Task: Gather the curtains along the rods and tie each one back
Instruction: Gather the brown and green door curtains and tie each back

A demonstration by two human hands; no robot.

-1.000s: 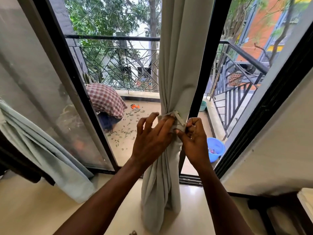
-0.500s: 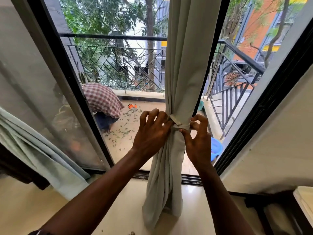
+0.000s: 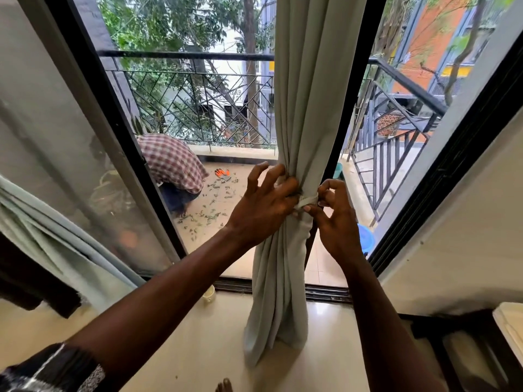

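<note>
Head view is the only one I have, and it looks down past both forearms at a pale grey-green curtain (image 3: pixel 300 108) hanging in the open balcony doorway. It is bunched into a narrow column whose hem pools on the floor (image 3: pixel 198 349). Partway down the bundle a thin tie band (image 3: pixel 307 200) of the same cloth wraps the gathers. The left hand (image 3: pixel 263 210) curls its fingers round the left side of the bundle, clasping the folds at the band. The right hand (image 3: pixel 336 219) sits just beside it, thumb and forefinger pinching the loose end of the band with the other fingers bent clear. Whether the knot is finished I cannot tell, since the fingers cover it. A second curtain (image 3: pixel 56 236) of the same colour slants across the left edge, and I see no tie on it. Out on the balcony a person in a checked shirt (image 3: pixel 172 162) crouches, well apart from the work. I judge the curtain soft, light and limp, with folds that would spread once the squeeze eases. I would hold the bundle right at the band with one hand and take the band only by its ends, pulling snug rather than hard, since so thin a strip could slide out of a pinch.
</note>
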